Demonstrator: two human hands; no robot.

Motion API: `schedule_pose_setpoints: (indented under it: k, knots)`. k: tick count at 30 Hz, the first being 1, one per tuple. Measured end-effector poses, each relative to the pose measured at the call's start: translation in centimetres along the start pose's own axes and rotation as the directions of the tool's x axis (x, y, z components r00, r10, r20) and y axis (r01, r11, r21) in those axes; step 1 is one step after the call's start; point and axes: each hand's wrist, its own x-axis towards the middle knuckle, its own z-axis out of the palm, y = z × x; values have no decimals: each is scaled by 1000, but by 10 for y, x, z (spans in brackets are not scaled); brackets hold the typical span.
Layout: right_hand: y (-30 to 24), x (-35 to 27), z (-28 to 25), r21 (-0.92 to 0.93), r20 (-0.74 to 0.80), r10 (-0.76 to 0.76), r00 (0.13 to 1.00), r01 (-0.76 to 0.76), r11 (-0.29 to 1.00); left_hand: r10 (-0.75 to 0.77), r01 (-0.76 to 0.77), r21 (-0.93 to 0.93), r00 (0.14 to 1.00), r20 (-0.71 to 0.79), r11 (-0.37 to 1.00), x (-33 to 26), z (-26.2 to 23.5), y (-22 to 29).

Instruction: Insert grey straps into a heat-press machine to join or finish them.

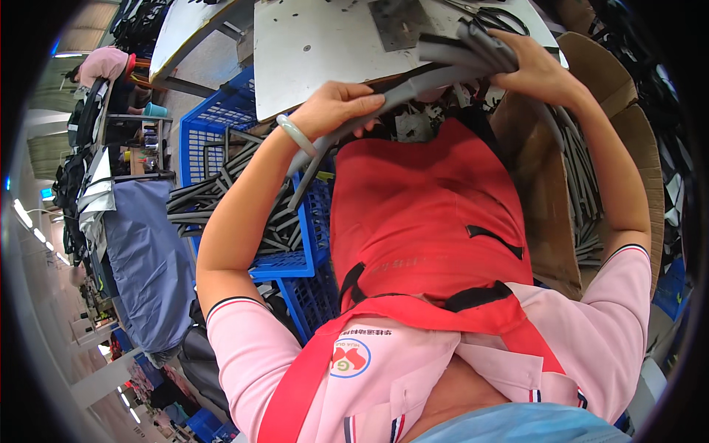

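My left hand (336,109), with a pale bangle at its wrist, is closed round a long grey foam tube (406,91) in front of the table edge. That tube slants from the left hand up to the right hand. My right hand (533,70) grips a bundle of grey foam tubes (464,55), whose cut ends point left over the table. Whether the long tube is a single piece or several lying together I cannot tell. More grey tubes (229,181) lie in a blue crate (198,140) at my left. Others (580,184) fill a cardboard box (543,196) at my right.
Ahead stands a white table (314,48) bearing a dark metal plate (399,23) and black-handled scissors (504,21). A red apron (428,199) covers my lap. Blue-grey cloth (144,258) hangs at the left. Another person (103,66) bends at the far left.
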Motion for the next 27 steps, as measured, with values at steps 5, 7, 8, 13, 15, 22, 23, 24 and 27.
schedule_pose_setpoints:
  k: [5,7,8,13,15,22,23,24,27]
  knots:
    - [-1,12,-30,94,41,72,997,-76,993,485,-333,455,832,-271,826,4,-5,45]
    - [9,20,-37,58,0,12,1000,-12,998,620,-391,583,740,-261,712,16,-14,56]
    - [9,25,-38,57,-3,8,1000,-8,998,623,-391,586,738,-261,709,23,-20,58]
    - [-6,45,-51,-17,32,95,995,-95,995,478,-302,451,806,-350,840,48,-31,63]
    - [-5,47,-54,-48,33,138,990,-136,990,462,-282,453,812,-357,846,55,-33,65]
    - [-1,57,-57,-30,4,134,991,-134,991,483,-324,412,790,-378,852,61,-38,69]
    - [1,56,-60,-68,-19,139,990,-140,988,479,-323,407,794,-374,854,63,-38,72]
    - [2,55,-63,-70,-24,148,989,-150,986,482,-329,406,797,-365,852,66,-36,74]
    - [1,62,-63,28,25,168,986,-168,985,478,-320,412,795,-373,853,70,-42,73]
